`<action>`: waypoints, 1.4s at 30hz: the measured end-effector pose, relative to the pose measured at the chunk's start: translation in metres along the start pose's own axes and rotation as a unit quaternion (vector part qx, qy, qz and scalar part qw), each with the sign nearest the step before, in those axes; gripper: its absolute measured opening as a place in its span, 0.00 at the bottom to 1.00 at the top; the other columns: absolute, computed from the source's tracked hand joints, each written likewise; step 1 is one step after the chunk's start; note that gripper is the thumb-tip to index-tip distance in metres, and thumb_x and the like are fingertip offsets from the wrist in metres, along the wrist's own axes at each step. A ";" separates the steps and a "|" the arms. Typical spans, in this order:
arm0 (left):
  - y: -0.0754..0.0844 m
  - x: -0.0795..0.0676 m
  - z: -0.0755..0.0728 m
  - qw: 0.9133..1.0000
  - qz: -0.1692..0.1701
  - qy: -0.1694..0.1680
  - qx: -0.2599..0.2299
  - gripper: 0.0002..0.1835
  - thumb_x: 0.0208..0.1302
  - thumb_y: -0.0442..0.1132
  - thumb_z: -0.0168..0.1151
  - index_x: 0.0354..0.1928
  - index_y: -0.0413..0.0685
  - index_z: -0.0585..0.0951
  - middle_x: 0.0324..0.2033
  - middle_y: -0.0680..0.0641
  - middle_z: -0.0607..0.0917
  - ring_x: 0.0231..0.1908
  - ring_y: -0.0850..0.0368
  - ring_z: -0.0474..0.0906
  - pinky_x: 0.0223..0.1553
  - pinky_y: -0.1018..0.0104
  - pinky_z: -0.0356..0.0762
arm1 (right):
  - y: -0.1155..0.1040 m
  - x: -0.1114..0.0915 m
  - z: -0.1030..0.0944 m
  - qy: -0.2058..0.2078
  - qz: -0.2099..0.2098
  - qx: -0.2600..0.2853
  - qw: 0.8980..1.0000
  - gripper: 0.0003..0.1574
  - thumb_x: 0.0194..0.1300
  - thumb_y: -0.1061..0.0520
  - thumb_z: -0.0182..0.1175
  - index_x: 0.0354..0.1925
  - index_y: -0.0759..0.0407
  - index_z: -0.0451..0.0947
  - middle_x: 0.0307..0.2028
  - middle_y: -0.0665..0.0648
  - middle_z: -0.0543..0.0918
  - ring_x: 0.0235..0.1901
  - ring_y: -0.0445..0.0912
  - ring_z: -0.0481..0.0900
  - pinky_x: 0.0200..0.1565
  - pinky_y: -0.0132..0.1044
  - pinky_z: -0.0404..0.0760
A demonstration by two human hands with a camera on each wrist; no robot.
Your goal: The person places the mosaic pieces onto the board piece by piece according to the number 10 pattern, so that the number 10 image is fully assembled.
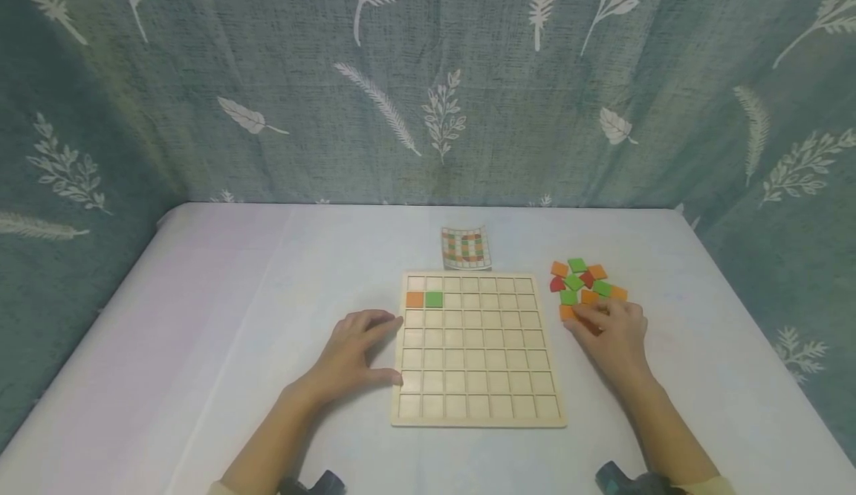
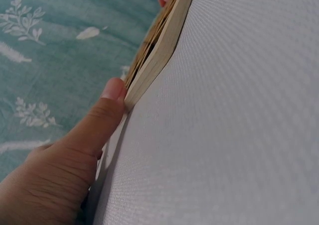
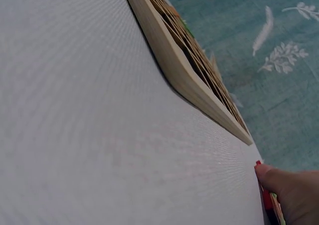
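A light wooden grid board (image 1: 478, 423) lies on the table, with an orange tile (image 1: 414, 299) and a green tile (image 1: 434, 299) side by side near its upper left corner. My left hand (image 1: 354, 350) rests along the board's left edge, its thumb and fingers spread and touching the rim; the thumb (image 2: 113, 91) shows against the wooden side in the left wrist view. Over the loose tiles right of the board, my right hand (image 1: 615, 331) pinches a red tile (image 3: 267, 201) between thumb and fingers. The fingers partly hide that tile and its neighbours.
Several orange, green and red tiles (image 1: 574, 282) lie loosely together at the board's upper right. Behind the board, a small printed card (image 1: 466, 248) shows a coloured grid pattern. A white-covered table (image 1: 200, 316) reaches to a green leaf-patterned curtain (image 1: 301, 108).
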State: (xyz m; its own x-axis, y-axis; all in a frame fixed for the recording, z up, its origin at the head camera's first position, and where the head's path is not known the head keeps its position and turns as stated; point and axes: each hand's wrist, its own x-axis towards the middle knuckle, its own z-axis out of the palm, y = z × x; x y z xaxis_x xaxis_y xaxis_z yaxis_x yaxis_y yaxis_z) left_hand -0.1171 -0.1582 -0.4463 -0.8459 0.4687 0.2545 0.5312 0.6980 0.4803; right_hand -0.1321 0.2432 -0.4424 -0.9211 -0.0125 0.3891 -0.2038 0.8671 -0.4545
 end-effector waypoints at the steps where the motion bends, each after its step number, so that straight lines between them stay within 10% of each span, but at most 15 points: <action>1: 0.000 0.000 0.000 1.000 0.000 0.001 0.001 0.45 0.40 0.61 0.71 0.62 0.48 0.73 0.57 0.46 0.73 0.58 0.47 0.65 0.57 0.48 0.60 | 0.000 0.000 0.000 0.001 -0.003 -0.004 1.000 0.21 0.49 0.57 0.72 0.43 0.65 0.84 0.40 0.64 0.76 0.44 0.60 0.61 0.43 0.53 0.55; 23: -0.001 -0.001 -0.001 1.000 0.012 0.006 -0.004 0.45 0.42 0.63 0.69 0.62 0.48 0.73 0.56 0.46 0.73 0.57 0.46 0.65 0.56 0.47 0.61 | -0.002 0.000 0.002 -0.046 -0.065 -0.038 0.996 0.18 0.56 0.53 0.67 0.40 0.65 0.78 0.28 0.55 0.68 0.40 0.55 0.60 0.42 0.51 0.52; 42: 0.001 0.000 -0.001 1.000 0.003 0.000 -0.003 0.45 0.41 0.61 0.71 0.63 0.48 0.73 0.57 0.45 0.73 0.58 0.46 0.65 0.57 0.47 0.61 | -0.029 0.004 -0.004 -0.078 -0.079 0.020 0.994 0.19 0.58 0.54 0.65 0.43 0.65 0.77 0.40 0.62 0.77 0.49 0.60 0.62 0.51 0.57 0.55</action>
State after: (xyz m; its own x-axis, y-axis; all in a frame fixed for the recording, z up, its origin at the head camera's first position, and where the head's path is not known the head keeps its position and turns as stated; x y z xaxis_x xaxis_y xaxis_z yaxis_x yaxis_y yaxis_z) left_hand -0.1168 -0.1582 -0.4448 -0.8425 0.4732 0.2575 0.5363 0.6921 0.4830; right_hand -0.1282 0.2199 -0.4241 -0.9162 -0.2268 0.3302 -0.3599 0.8280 -0.4299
